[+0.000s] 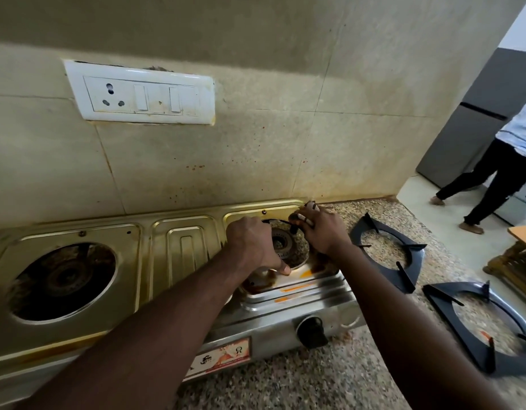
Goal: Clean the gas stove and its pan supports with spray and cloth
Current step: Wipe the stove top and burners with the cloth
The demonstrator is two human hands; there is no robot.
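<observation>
Both hands work at the right burner (281, 242) of the gas stove (179, 247), which stands on the speckled stone surface (300, 386) against a stained tiled wall; the right hand (318, 229) curls its fingers round a thin dark ring (275, 221) at the far rim of the burner opening, so its grip is closed on that ring; the left hand (253, 244) lies knuckles-up over the near left edge of the same opening, its thumb pressing on the stove top beside a brown, greasy patch; its fingers are hidden, so I cannot tell what its grip has hold of, if anything. The 2 pan supports are off the stove and lie flat on the surface to its right, one (415, 258) just beside the stove, the other (498, 366) nearer the front edge; the left burner opening (63, 279) is dark with grime. A black knob (312, 331) sits on the steel front panel; a white socket plate (140, 93) is on the wall; another person (504, 164) stands on the floor at far right.
</observation>
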